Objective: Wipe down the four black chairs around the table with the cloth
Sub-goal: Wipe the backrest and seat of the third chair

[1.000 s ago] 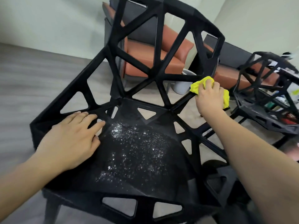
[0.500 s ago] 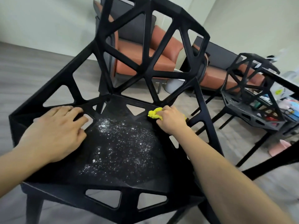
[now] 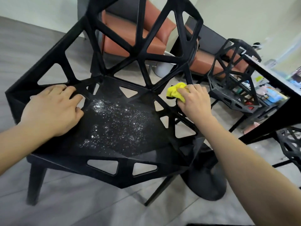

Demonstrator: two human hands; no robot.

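grey wood-look flooring [image 3: 24,46] is spread beneath everything in view. black moulded plastic, cut through with triangular openings, forms the nearest chair [image 3: 114,162], by which most of the frame is filled; its seat is seen from above and its lattice backrest rises toward the top edge. a patch of pale, glittering specks [image 3: 114,121] is scattered over the middle of the seat. an orange-cushioned armchair with a dark frame [image 3: 151,41] is seen through the backrest openings. at the right edge a dark-framed table [image 3: 268,74] is partly visible, with a round black pedestal base [image 3: 206,181] on the floor below it. a second black lattice chair [image 3: 231,82] is placed beside that table, and a corner of a third [image 3: 291,144] is cut off at the right border.

the left hand [image 3: 53,110] is laid flat on the seat's left rear corner, fingers extended and lightly spread, nothing held. the right hand [image 3: 193,101] is curled around a crumpled yellow cloth [image 3: 175,91], which is pressed against the seat's right rear edge, just where the backrest strut meets it. most of the cloth is bunched ahead of the fingers, toward the backrest, and the rest is hidden under the palm. the cloth is kept well apart from the speckled patch.
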